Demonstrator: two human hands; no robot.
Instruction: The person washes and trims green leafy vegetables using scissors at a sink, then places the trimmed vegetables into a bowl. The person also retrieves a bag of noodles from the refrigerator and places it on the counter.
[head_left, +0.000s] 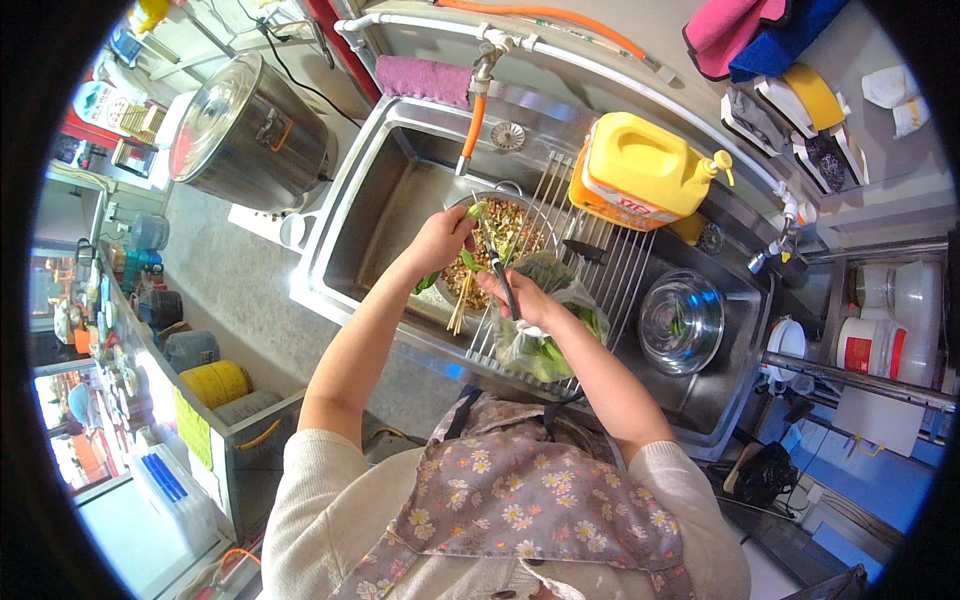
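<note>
My left hand (439, 238) pinches a green vegetable stalk (474, 212) over a wide round bowl (553, 229) at the left sink basin. Chopped, multicoloured food bits (514, 214) fill the bowl. My right hand (525, 296) grips a pair of scissors (495, 259), its blades pointing up by the stalk. Under my left hand, thin pale sticks (459, 306) slant down over the bowl's near side, and dark green leaves (426, 282) hang there. A clear plastic bag of leafy greens (555, 356) lies below my right hand on the metal rack (622, 262), partly hidden by my wrist.
A yellow detergent jug (637, 169) with a pump stands on the rack, near a black-handled tool (585, 251). A shiny bowl (681, 322) sits in the right basin. An orange hose tap (474, 124) hangs above the left basin. A lidded steel pot (251, 135) stands left.
</note>
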